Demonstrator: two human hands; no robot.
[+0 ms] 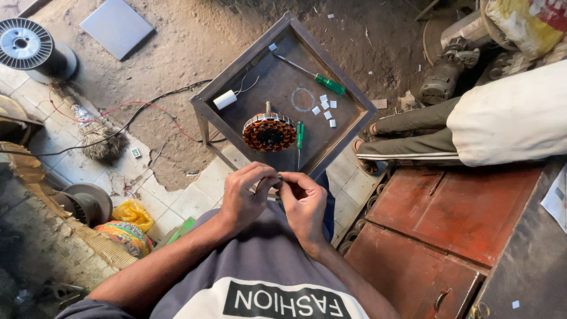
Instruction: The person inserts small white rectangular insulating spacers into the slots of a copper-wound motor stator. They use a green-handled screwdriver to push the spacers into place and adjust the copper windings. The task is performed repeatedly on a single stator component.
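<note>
Left hand [245, 198] and right hand [304, 204] meet above lap, fingertips pinched together on small dark piece [279, 177], too small to identify. Just ahead, metal tray table [348, 94] carries wound stator [269, 132], two green-handled screwdrivers [322, 80], white paper slips [326, 109], white roll [224, 99]. Seated person's legs [407, 136] at right

Small part pinched betw. my left hand [243, 198] & right hand [304, 204]: too tiny to identify. Co-worker's legs [407, 136] cut off at right; wire spool [26, 44] clipped at left edge.
</note>
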